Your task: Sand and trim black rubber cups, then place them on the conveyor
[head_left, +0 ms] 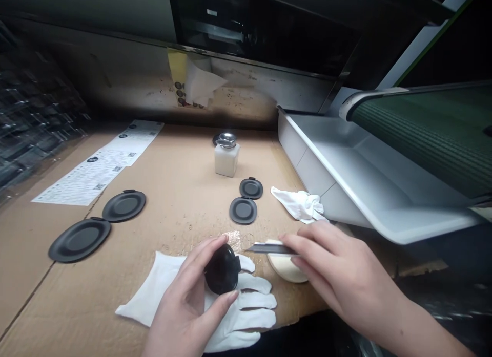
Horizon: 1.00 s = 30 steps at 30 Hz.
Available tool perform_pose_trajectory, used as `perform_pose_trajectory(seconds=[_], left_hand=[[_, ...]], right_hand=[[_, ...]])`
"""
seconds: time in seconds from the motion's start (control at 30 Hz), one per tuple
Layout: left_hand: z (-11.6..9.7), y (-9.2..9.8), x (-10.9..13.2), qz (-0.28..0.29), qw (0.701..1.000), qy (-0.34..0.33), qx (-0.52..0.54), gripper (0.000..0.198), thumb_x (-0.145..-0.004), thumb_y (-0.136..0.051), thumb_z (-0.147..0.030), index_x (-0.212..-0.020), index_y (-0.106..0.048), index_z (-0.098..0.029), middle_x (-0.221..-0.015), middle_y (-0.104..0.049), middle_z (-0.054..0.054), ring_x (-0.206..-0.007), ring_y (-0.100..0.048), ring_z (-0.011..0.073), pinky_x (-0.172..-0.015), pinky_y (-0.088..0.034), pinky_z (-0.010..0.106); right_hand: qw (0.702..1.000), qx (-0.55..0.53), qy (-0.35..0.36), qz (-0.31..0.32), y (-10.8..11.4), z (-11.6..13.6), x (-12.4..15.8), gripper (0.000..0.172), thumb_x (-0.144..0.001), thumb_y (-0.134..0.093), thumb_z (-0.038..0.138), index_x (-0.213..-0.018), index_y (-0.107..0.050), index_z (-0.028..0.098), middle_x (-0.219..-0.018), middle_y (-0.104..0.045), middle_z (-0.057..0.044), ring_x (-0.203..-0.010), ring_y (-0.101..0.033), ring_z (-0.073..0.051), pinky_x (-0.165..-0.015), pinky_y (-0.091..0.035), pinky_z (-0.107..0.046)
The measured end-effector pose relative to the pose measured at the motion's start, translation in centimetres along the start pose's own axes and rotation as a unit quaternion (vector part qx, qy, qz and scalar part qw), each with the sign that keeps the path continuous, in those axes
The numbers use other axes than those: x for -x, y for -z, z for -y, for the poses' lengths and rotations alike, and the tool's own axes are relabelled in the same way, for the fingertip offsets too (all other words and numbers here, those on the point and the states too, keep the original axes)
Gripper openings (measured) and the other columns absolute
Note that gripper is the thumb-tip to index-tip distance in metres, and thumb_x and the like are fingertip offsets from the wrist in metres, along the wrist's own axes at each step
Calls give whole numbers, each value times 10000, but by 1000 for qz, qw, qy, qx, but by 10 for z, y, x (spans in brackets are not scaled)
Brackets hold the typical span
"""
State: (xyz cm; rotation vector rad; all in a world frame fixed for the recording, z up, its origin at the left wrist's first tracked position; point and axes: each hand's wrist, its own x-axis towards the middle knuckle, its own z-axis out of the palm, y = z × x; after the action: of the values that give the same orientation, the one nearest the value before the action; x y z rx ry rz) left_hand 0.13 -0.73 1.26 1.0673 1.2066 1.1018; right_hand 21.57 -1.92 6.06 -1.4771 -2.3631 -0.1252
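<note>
My left hand (188, 300) is shut on a round black plastic cap (223, 270) with a small tab, its fingers curled around the rim. My right hand (338, 275) grips a narrow dark metal blade (271, 249), which points left toward the cap without touching it. Under that hand lies a cream oval object (286, 267), partly hidden. A white cotton glove (249, 308) lies flat below my left hand. Several flat black discs (123, 205) rest on the cardboard-covered bench (184, 193), farther from my hands.
A second white glove (298, 203) lies crumpled beside a white tray (346, 177) at the right. Behind stands a white dispenser bottle with a metal pump (226, 157). Printed sheets with QR codes (96, 167) lie at the left. A green ribbed belt (423, 131) runs upper right.
</note>
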Motion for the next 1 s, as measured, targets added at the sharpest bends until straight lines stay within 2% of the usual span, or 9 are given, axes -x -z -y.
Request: perform_pose_trajectory(seconds=[0.17, 0.3, 0.53, 0.73, 1.0], left_hand=[[5, 4, -4, 31, 998, -15, -49, 438, -676, -682, -254, -1089, -604, -374, -1255, -537, -34, -1236, -401, 239, -1060, -277, 335], [8, 5, -5, 28, 998, -24, -60, 440, -679, -679, -249, -1088, -602, -391, -1250, -540, -49, -1234, -404, 227, -1052, -285, 298], [6, 3, -2, 17, 998, -21, -56, 427, -668, -684, -247, -1067, -619, -383, -1236, -555, -38, -1213, -430, 239, -1047, -296, 315], [6, 3, -3, 16, 998, -22, -60, 433, -658, -691, -246, -1068, -624, -366, -1229, -558, -26, -1206, -434, 251, -1043, -303, 328], [8, 3, -3, 22, 997, -27, -65, 442, -662, -690, -252, -1073, -609, -393, -1229, -553, -44, -1206, -434, 244, -1049, -291, 321]], right_hand=[[995, 75, 60, 5, 12, 17, -3, 268, -819, -463, 161, -1054, -592, 155, -769, -565, -41, -638, -466, -147, -517, -332, -282], [990, 104, 90, -3, 16, 22, -9, 232, -821, -447, 146, -964, -630, 143, -655, -536, -26, -552, -428, -132, -479, -289, -291], [984, 137, 113, -9, 18, 25, -15, 259, -813, -416, 123, -934, -644, 124, -652, -572, -52, -583, -498, -152, -496, -359, -304], [983, 140, 121, -6, 19, 27, -16, 264, -791, -411, 102, -904, -648, 125, -658, -575, -60, -591, -514, -161, -496, -372, -311], [980, 141, 137, 9, 23, 28, -18, 241, -758, -417, 81, -763, -648, 151, -679, -581, -65, -637, -536, -177, -529, -386, -325]])
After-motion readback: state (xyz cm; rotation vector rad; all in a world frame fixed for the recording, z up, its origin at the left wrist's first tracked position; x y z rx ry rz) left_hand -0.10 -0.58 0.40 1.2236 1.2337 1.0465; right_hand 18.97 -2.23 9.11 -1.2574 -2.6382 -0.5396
